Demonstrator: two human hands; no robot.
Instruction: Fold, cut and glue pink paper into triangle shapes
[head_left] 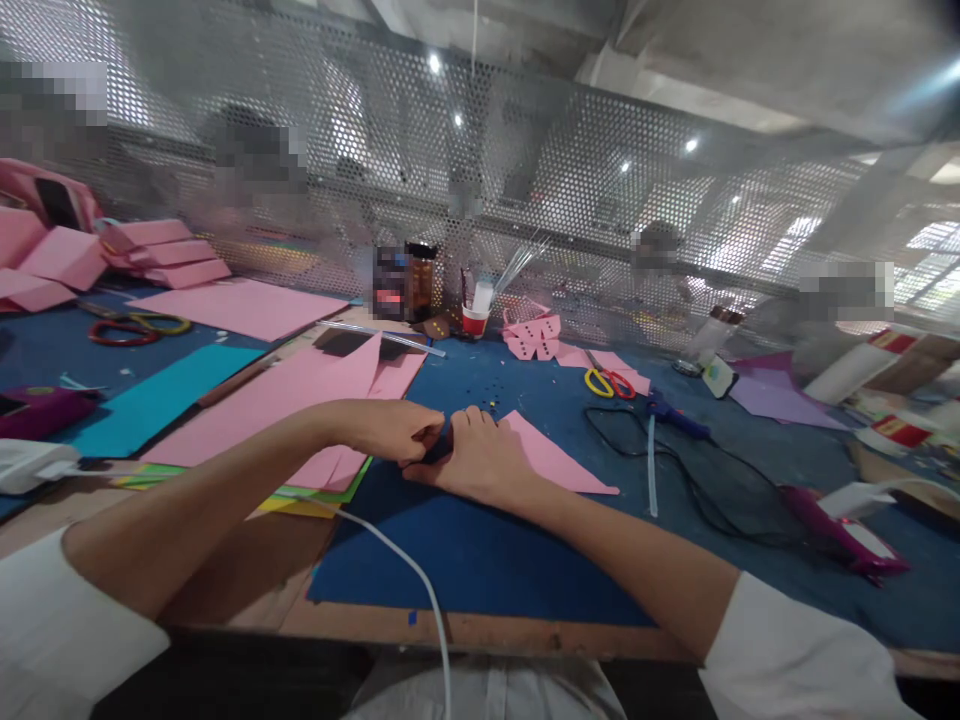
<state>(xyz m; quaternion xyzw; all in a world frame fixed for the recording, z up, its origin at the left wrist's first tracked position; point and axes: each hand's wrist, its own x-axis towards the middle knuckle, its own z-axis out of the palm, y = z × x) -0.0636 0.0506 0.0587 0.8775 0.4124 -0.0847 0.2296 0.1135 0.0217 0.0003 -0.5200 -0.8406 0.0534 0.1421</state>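
My left hand (390,430) and my right hand (480,455) meet at the middle of the blue mat (480,560). Both have their fingers curled and pinched together over a small dark piece (437,452) that I cannot make out. A pink paper triangle (559,458) lies under and just right of my right hand. Pink paper sheets (315,395) lie under and behind my left hand.
Scissors with yellow and red handles (609,382) lie at the back right. A blue glue gun (679,420) with a black cord (705,490) sits right of the triangle. Pink boxes (165,250) stack at the far left. A white cable (405,570) crosses the front edge.
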